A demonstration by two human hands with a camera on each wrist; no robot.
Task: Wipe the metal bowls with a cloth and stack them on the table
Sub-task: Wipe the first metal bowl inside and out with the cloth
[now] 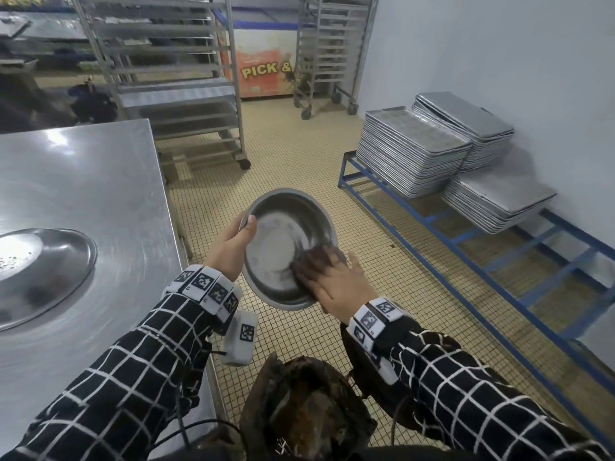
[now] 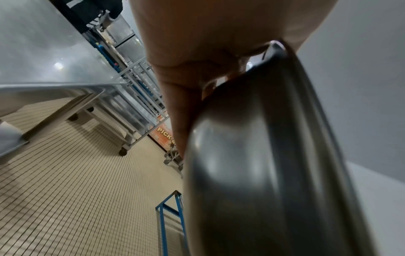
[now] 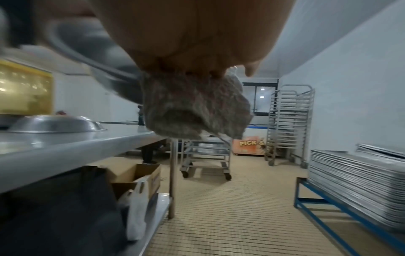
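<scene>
A round metal bowl (image 1: 283,237) is held in the air over the tiled floor, tilted with its inside towards me. My left hand (image 1: 244,227) grips its left rim, thumb inside and fingers hidden behind; the left wrist view shows the bowl's outer wall (image 2: 274,155) against that hand (image 2: 197,69). My right hand (image 1: 329,277) holds a bunched brownish cloth (image 1: 316,261) against the bowl's lower right rim. From the right wrist, the cloth (image 3: 192,107) hangs below the curled fingers. A second metal bowl (image 1: 40,271) lies upside down on the steel table (image 1: 83,181).
The table's edge runs along my left. Stacks of metal trays (image 1: 416,151) sit on a blue frame (image 1: 432,234) along the right wall. Wheeled tray racks (image 1: 173,78) stand at the back. A dark brown bundle (image 1: 306,410) is close to my body.
</scene>
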